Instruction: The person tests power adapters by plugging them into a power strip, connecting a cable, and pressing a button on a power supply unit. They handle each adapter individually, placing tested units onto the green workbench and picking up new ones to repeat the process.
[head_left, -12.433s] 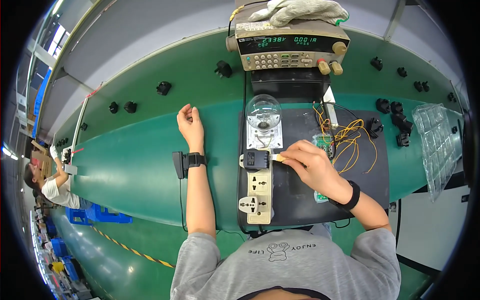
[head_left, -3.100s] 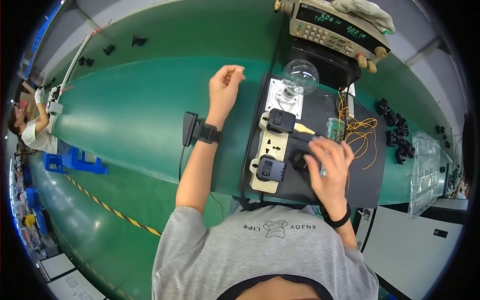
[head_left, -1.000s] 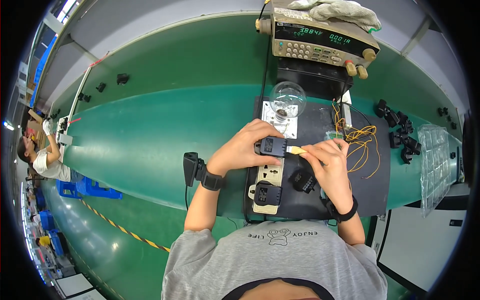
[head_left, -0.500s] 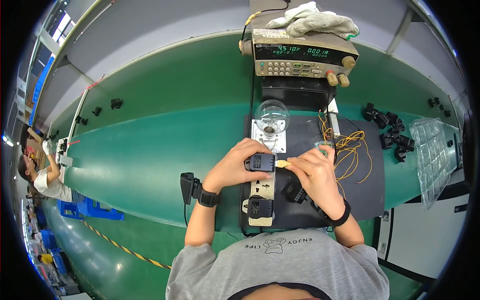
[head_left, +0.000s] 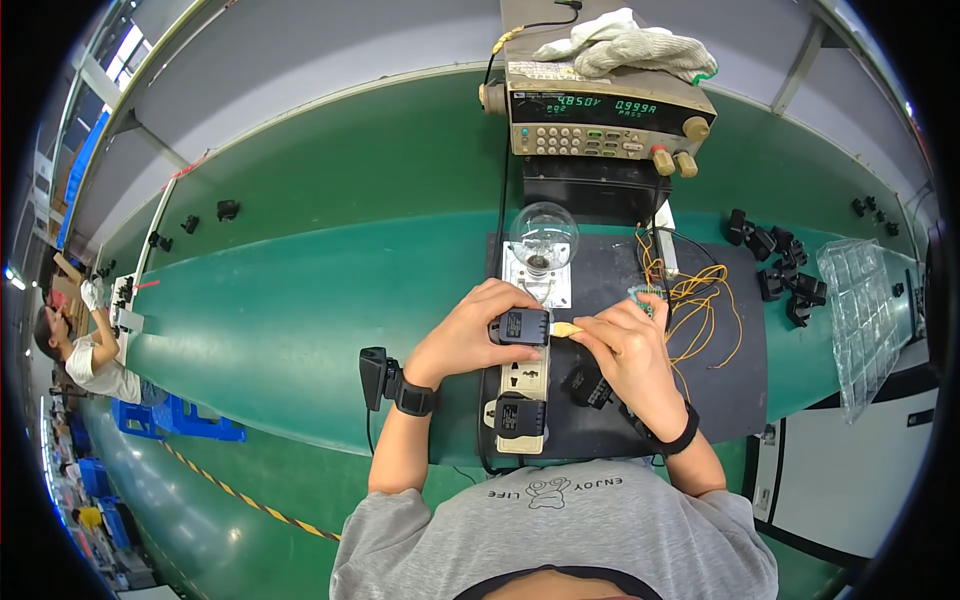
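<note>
Two bare hands are at work near the middle of the worktop's (head_left: 270, 310) near edge. The left hand (head_left: 468, 335) is curled around one black adapter (head_left: 523, 326) at the far end of the single power strip (head_left: 531, 374); the right hand (head_left: 632, 352) pinches one yellow plug (head_left: 567, 329) against that adapter's right side. A second adapter (head_left: 519, 414) sits at the strip's near end, and a third black adapter (head_left: 590, 384) lies on the black mat (head_left: 722, 385) just beside the right hand. Beyond the strip stands one clear bulb (head_left: 544, 232); behind it, toward the far edge, one lit meter (head_left: 610, 120). Toward the worktop's right end lie at least five overlapping black adapters (head_left: 775, 258), exact count unclear, and one clear plastic tray (head_left: 862, 325).
</note>
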